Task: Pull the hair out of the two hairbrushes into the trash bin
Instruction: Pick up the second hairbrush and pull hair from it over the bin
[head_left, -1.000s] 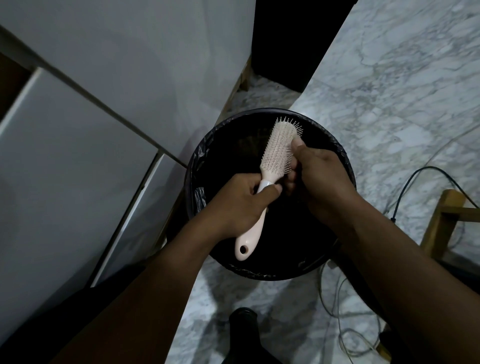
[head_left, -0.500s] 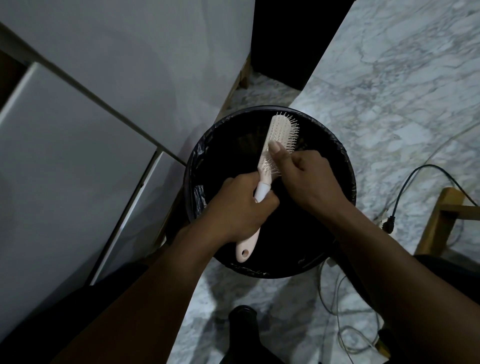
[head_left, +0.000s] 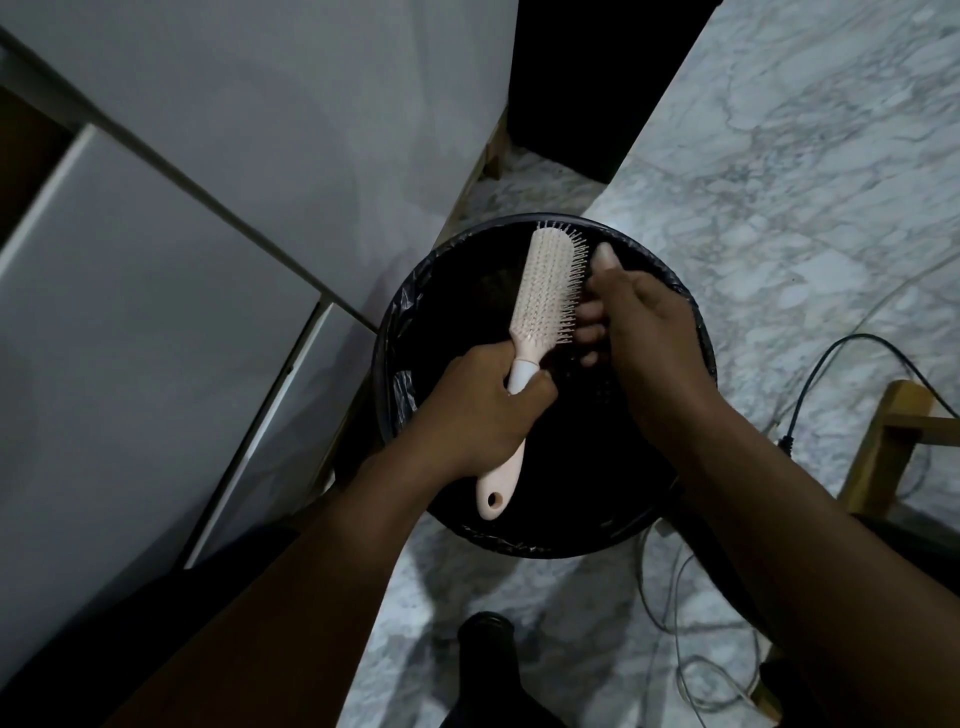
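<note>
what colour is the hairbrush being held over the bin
Pale pink, with a white band at the neck; the hairbrush shows clearly in the head view.

One hairbrush (head_left: 545, 306), one trash bin (head_left: 410, 332), two hands (head_left: 480, 415).

bare forearms, no sleeves visible

The hairbrush (head_left: 545, 291) in my left hand (head_left: 478, 415) looks like smooth, matt pale-pink plastic, its bristles thin plastic pins, over a trash bin (head_left: 691, 332) lined with crinkled glossy black plastic film, on polished grey-veined marble floor (head_left: 779, 182).
</note>
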